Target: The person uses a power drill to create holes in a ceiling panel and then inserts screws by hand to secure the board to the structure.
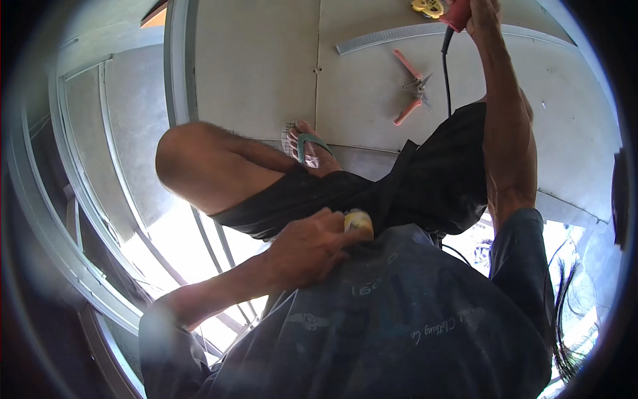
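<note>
Close to my lap, my left hand (309, 246) is closed around a small, rounded yellow-and-white object (359, 225); its kind is hard to tell, as the fingers cover much of it. My right arm stretches far forward, and at the upper edge my right hand (486, 18) grips a red corded power tool (456, 16). Only the tool's rear part shows; the front is cut off by the picture's edge. A black cord (446, 73) runs from it down toward my thigh. Just left of the tool lies a yellow tape measure (427, 7).
Snips with pink handles (415, 86) lie spread apart on the grey panel floor (256, 73). Beyond them lies a long perforated metal strip (392, 37). My foot in a green-strapped flip-flop (311, 147) rests on the panels. Metal framing (123, 139) stands at the left.
</note>
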Tool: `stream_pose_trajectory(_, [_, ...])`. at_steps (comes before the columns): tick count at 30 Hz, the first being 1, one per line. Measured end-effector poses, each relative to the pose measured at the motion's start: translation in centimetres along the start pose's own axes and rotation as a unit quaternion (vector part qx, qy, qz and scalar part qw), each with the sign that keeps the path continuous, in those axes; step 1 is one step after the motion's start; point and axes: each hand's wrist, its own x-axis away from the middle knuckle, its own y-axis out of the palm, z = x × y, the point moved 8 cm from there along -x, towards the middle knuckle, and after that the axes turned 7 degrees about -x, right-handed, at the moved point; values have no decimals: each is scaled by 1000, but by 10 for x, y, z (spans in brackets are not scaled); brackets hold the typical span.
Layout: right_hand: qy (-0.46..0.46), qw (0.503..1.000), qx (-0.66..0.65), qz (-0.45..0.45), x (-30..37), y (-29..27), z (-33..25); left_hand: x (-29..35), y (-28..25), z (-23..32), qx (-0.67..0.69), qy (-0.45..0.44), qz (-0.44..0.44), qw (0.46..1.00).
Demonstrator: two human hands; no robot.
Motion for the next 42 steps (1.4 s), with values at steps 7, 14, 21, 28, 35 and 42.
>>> stream_pose_trajectory(7, [20,1000,5,-24,4,13,-2,-8,3,-23,-29,-22,120,992])
stream_pose_trajectory(14, [2,1000,-6,-10,3,3,1,-7,3,-2,-54,-5,127,990])
stream_pose_trajectory(21, [-6,1000,-11,-9,-1,-1,-5,-12,9,-11,-61,-13,137,989])
stream_pose_trajectory(28, [-2,1000,1,7,7,4,-10,-38,38,8,-286,69,152,943])
stream_pose_trajectory(35, [10,1000,6,0,8,7,-11,-46,53,-2,-338,74,90,934])
stream_pose_trajectory(42, [-2,999,18,45,7,1,-15,-48,54,8,-329,108,7,938])
